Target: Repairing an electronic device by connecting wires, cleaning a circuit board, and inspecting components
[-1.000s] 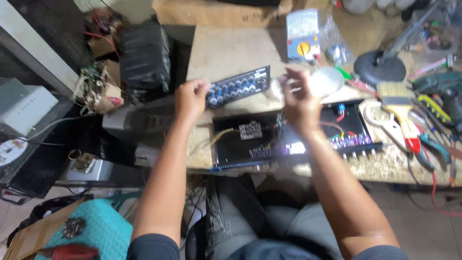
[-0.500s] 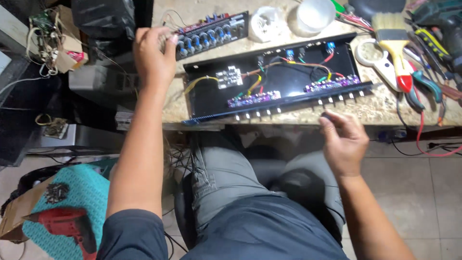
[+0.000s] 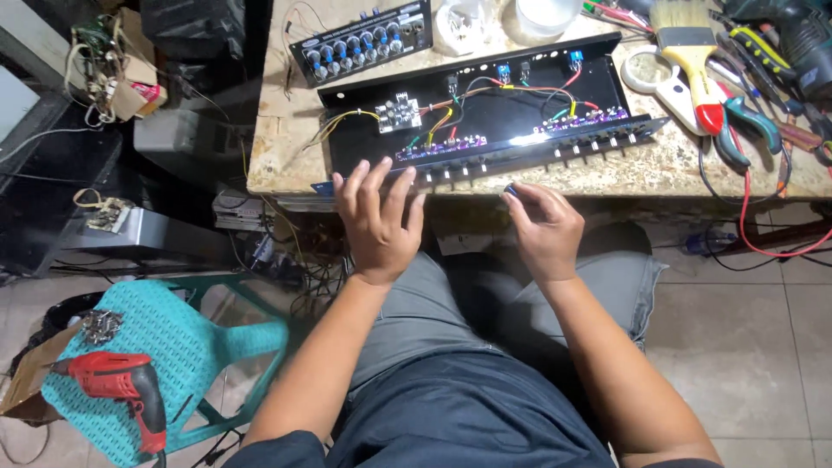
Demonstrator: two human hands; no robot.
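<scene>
The open black box (image 3: 485,113) with coloured wires sits on the table (image 3: 277,156), its row of pegs facing me. My left hand (image 3: 379,221) lies flat and spread on its front edge. I think I'm fitting knobs: my right hand (image 3: 542,227), just below the pegs, pinches a small dark knob (image 3: 511,191), which must line up with a bare peg.

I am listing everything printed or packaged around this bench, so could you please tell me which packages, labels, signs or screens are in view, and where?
Cardboard box: upper left, beside the table, open, brown, holding tangled wires.
Black front panel: table top, far left, long strip with blue knobs and small white printed lettering.
Cardboard piece: lower left on the floor, brown, by the teal chair.
No signs or screens show.
</scene>
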